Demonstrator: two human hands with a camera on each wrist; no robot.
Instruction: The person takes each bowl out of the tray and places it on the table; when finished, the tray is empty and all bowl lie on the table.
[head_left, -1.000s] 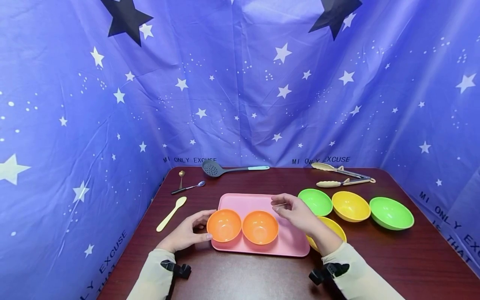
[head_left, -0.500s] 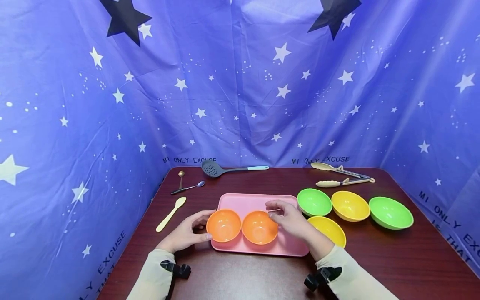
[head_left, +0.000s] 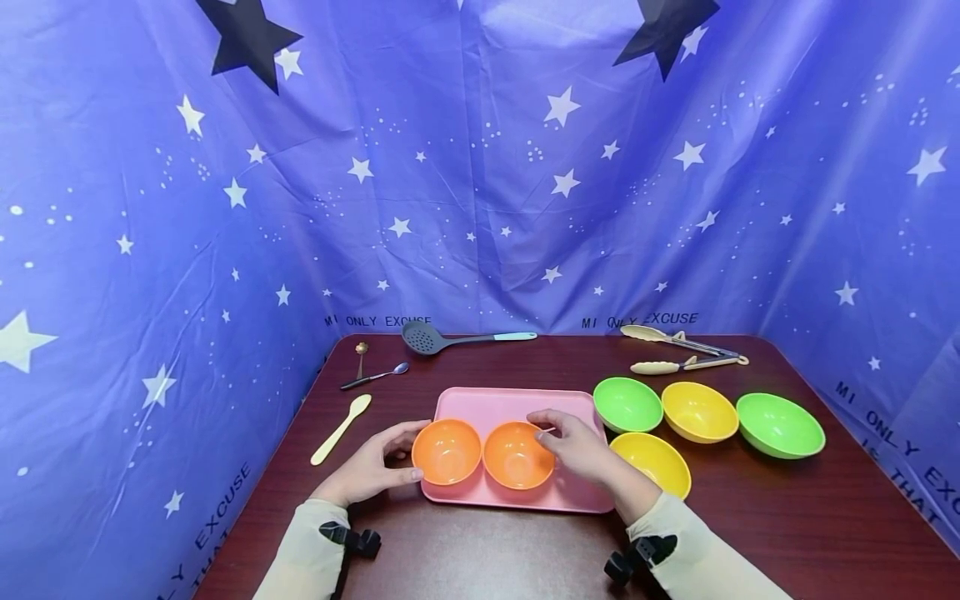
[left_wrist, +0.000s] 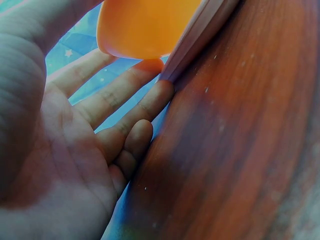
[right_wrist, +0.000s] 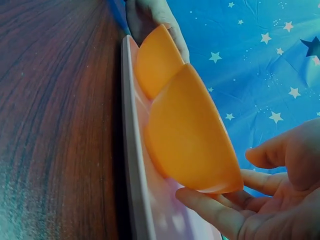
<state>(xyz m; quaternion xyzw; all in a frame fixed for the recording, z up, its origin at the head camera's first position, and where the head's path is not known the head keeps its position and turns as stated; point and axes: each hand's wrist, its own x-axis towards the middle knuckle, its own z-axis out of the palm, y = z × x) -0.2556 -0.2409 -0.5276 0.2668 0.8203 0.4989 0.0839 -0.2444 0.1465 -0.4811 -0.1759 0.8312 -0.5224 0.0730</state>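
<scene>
Two orange bowls stand side by side on a pink tray (head_left: pixel 480 403). Around the outer side of the left orange bowl (head_left: pixel 447 454) lies my left hand (head_left: pixel 367 468), its fingers spread and its fingertips touching the bowl and tray edge. My right hand (head_left: pixel 581 448) is at the right orange bowl (head_left: pixel 516 460). In the right wrist view its fingers (right_wrist: pixel 215 207) touch the bowl's outer wall from below, while the thumb stands apart from the rim. Neither hand grips a bowl.
Right of the tray are green bowls (head_left: pixel 628 407) (head_left: pixel 780 427) and yellow bowls (head_left: pixel 701 412) (head_left: pixel 652 463). Tongs (head_left: pixel 690 354) and a slotted ladle (head_left: pixel 450 339) lie at the back. A pale yellow spoon (head_left: pixel 341 429) and small metal spoons (head_left: pixel 375 377) lie left.
My right hand has moved left and slightly toward me, from beside the right orange bowl to its rim and outer wall. My left hand and both orange bowls have stayed in place.
</scene>
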